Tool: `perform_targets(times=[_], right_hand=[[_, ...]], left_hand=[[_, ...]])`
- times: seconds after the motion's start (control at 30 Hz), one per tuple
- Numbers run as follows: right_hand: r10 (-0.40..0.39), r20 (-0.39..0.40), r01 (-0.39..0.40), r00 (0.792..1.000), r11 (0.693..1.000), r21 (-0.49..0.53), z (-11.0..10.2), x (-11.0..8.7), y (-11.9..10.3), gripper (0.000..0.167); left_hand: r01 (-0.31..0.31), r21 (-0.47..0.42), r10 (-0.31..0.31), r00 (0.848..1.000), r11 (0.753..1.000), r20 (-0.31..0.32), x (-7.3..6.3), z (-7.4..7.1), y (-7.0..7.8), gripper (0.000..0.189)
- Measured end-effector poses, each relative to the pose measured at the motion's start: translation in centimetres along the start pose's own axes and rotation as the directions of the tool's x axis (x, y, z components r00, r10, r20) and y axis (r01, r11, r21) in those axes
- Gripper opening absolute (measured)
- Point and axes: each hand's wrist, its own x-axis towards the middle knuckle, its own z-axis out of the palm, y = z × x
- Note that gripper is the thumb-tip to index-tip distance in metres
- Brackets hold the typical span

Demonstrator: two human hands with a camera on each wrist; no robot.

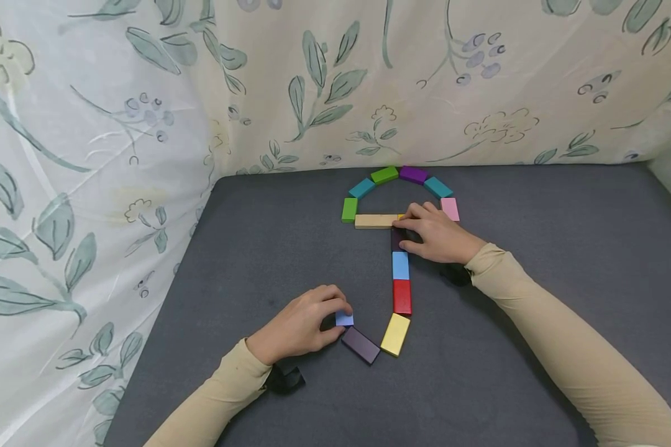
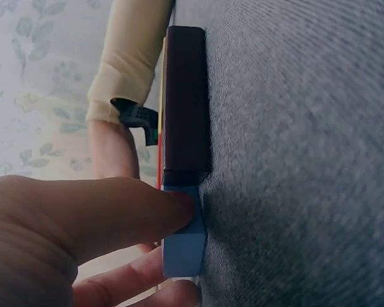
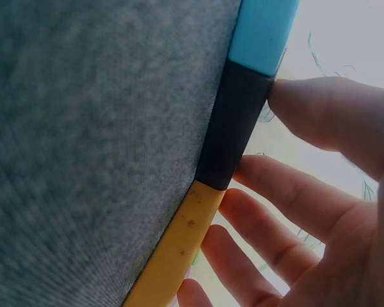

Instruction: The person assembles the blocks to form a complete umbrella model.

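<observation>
My left hand (image 1: 304,323) pinches a light blue block (image 1: 344,319) between thumb and fingers. In the left wrist view that blue block (image 2: 184,252) meets the end of a dark purple block (image 2: 187,102) lying flat. At the top of the vertical row, my right hand (image 1: 438,233) touches a black block (image 1: 398,239). The right wrist view has its thumb and fairly straight fingers resting along the tops of the black block (image 3: 233,125) and an adjoining yellow block (image 3: 179,246). My hand covers most of that yellow block in the head view.
Below the black block run a blue block (image 1: 400,266), a red block (image 1: 402,297) and a yellow block (image 1: 395,335). A wooden block (image 1: 376,221) and an arch of coloured blocks (image 1: 414,174) stand further back. Floral fabric (image 1: 335,87) borders the grey table (image 1: 509,385).
</observation>
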Motion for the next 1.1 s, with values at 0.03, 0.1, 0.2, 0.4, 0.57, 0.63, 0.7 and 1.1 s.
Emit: perform_targets(times=[0.03, 0.1, 0.2, 0.4, 0.57, 0.63, 0.7, 1.1], right_hand=[[-0.001, 0.0, 0.001, 1.0, 1.0, 0.001, 0.0, 0.0, 0.0, 0.046], [0.0, 0.001, 0.0, 1.0, 1.0, 0.005, -0.1, 0.1, 0.0, 0.046], [-0.002, 0.001, 0.002, 1.0, 1.0, 0.006, -0.1, 0.1, 0.0, 0.046], [-0.001, 0.001, 0.001, 1.0, 1.0, 0.002, -0.2, 0.1, 0.0, 0.046], [-0.004, -0.002, 0.004, 1.0, 1.0, 0.006, -0.2, 0.1, 0.0, 0.046], [-0.006, -0.004, 0.006, 1.0, 1.0, 0.007, -0.3, 0.1, -0.1, 0.046], [-0.007, -0.006, 0.007, 1.0, 1.0, 0.006, -0.3, 0.1, 0.0, 0.046], [-0.005, -0.008, 0.005, 1.0, 1.0, 0.0, -0.3, 0.0, -0.3, 0.047]], left_hand=[[0.003, -0.002, -0.003, 1.0, 1.0, 0.005, 0.0, -0.1, 0.0, 0.022], [0.007, -0.005, -0.007, 1.0, 1.0, 0.014, 0.0, -0.4, -0.1, 0.023], [0.014, -0.016, -0.013, 1.0, 1.0, 0.014, 0.0, -1.0, -0.2, 0.027], [0.042, -0.006, -0.042, 0.999, 0.999, -0.032, 0.1, -2.7, -0.8, 0.03], [0.06, 0.027, -0.058, 0.994, 0.998, -0.089, 0.4, -4.7, -1.4, 0.031], [0.061, 0.031, -0.057, 0.992, 0.998, -0.116, 0.7, -5.7, -1.5, 0.031], [0.055, 0.038, -0.049, 0.988, 0.998, -0.149, 1.0, -6.7, -1.6, 0.031], [0.224, 0.078, -0.206, 0.959, 0.971, -0.194, 5.0, -10.4, -0.2, 0.045]])
